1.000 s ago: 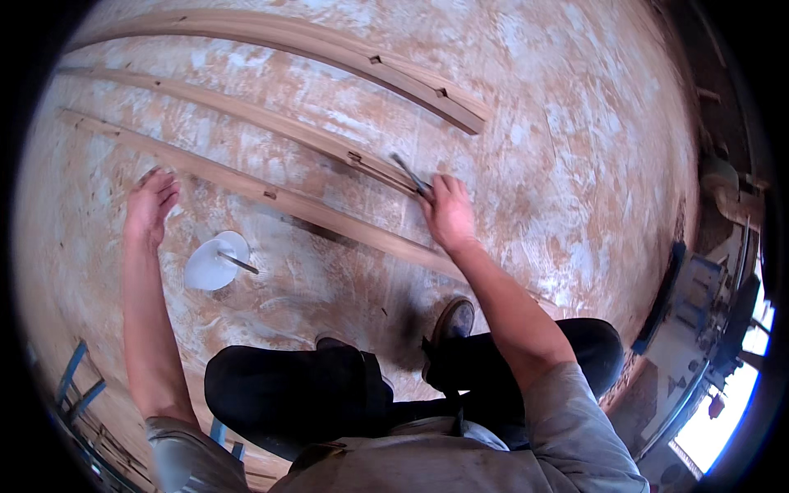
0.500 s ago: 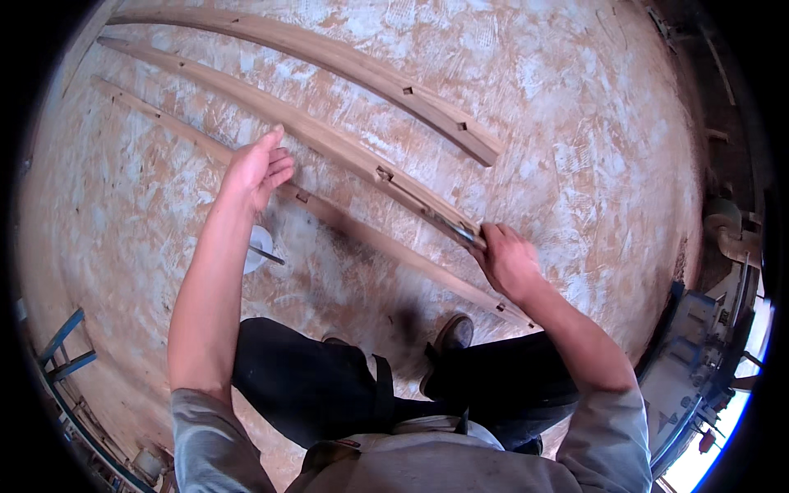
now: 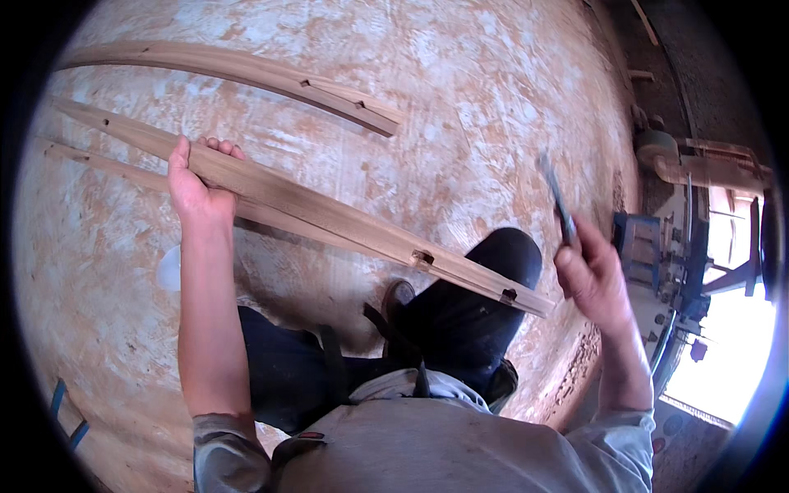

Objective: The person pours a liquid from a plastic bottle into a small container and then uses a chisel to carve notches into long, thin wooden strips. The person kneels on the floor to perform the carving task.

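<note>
The notched beam has lifted, its end now above the right knee. Left of the knee, the left hand grips it, partly hiding another beam; rightward, the right hand clasps a blurred tool.

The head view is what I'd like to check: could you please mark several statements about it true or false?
1. The left hand grips a mortised wooden rail. True.
2. The right hand is empty. False: it holds a slim chisel-like tool.
3. In this view, the gripped rail crosses the dark right trouser leg. True.
4. Only one other rail shows on the floor. False: an upper rail and a partly hidden lower rail do.
</note>
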A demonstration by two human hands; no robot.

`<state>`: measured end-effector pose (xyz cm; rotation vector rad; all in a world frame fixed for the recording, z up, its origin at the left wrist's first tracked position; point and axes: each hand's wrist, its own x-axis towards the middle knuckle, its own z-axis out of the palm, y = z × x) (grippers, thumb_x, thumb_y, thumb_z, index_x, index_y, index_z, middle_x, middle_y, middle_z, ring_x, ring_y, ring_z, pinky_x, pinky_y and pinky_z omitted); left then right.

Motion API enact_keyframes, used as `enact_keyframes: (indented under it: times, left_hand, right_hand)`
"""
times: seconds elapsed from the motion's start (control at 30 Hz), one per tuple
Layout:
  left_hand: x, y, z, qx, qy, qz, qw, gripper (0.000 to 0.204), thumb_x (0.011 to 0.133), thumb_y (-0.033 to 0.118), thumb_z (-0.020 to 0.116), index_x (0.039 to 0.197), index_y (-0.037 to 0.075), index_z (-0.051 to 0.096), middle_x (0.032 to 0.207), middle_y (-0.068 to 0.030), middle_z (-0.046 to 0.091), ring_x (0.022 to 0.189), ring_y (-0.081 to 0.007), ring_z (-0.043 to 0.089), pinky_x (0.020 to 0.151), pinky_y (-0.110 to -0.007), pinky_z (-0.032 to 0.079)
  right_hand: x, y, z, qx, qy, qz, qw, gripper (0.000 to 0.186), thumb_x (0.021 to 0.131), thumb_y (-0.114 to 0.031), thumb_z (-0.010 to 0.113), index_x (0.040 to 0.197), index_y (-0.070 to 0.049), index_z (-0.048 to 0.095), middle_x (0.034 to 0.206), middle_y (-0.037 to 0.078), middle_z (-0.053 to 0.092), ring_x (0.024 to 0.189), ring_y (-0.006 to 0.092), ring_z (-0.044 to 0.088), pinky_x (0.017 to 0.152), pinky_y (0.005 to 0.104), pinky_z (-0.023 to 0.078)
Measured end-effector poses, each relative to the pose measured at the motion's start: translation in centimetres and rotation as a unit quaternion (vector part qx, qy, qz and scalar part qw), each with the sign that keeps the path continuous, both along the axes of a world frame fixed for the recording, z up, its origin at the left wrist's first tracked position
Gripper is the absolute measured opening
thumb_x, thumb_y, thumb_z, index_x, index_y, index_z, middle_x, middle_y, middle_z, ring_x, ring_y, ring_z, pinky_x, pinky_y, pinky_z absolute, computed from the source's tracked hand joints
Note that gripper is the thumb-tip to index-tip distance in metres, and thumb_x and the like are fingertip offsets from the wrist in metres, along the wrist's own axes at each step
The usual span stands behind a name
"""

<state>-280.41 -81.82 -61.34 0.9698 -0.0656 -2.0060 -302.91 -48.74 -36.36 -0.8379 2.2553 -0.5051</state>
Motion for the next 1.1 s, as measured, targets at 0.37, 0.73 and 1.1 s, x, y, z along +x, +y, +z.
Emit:
enact_keyframes:
  times: [0.37,0.73,1.1]
  left_hand:
    - [-0.1,1.7,0.8,0.016,-0.05,0.009,0.999,0.032,0.097,0.035,0.051,0.086,0.005,0.047,0.081,-0.0083,0.051,0.075,-0.0228,0.054,0.074,-0.041,0.051]
    - [0.3,1.7,0.9,0.02,-0.061,0.006,0.998,0.033,0.096,0.036,0.053,0.085,0.005,0.049,0.08,-0.0087,0.053,0.075,-0.0228,0.054,0.074,-0.04,0.052]
    - [-0.3,1.8,0.9,0.044,-0.064,0.022,0.997,0.032,0.095,0.036,0.056,0.084,0.006,0.05,0.08,-0.0077,0.054,0.077,-0.0224,0.055,0.075,-0.04,0.052]
  right_hand:
    - [0.7,-4.2,-2.8,-0.27,-0.486,0.082,0.827,0.06,0.089,-0.023,0.07,0.134,-0.001,0.038,0.112,0.017,0.06,0.11,0.0285,0.059,0.096,0.038,0.048]
    - [2.2,-6.7,-4.1,-0.356,-0.246,-0.067,0.899,0.021,0.097,-0.023,0.057,0.099,-0.002,0.06,0.078,0.011,0.062,0.069,0.0171,0.06,0.064,0.034,0.054]
    - [4.8,-10.5,-9.5,-0.322,-0.401,-0.231,0.826,0.017,0.098,-0.022,0.055,0.095,-0.007,0.048,0.057,0.001,0.04,0.043,0.0098,0.036,0.04,0.0274,0.032]
